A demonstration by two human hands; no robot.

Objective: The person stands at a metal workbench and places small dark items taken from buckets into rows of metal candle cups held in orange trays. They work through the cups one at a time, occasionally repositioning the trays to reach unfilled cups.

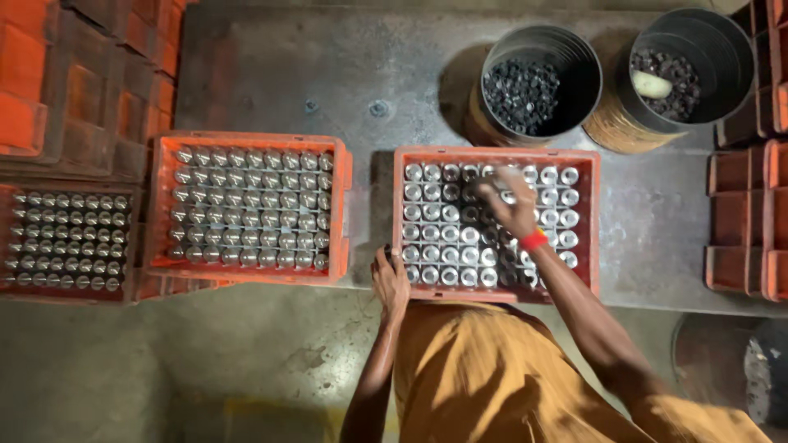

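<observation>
Orange crate (pixel 496 155) looks partly filled with metal cylinders (pixel 447 215); right hand (pixel 510 203), blurred, grip unclear, hovers there; left hand (pixel 391 281) curls on its rim.

The crate (pixel 496 223) under the right hand (pixel 510 203) sits at the centre. At 9 o'clock of it stand a second crate (pixel 248 208) and a third crate (pixel 67 243) (all filled with cylinders). Two buckets (pixel 539 84) stand at 12 and 1 o'clock. The left hand (pixel 391 279) rests at the crate's near left corner.
</observation>
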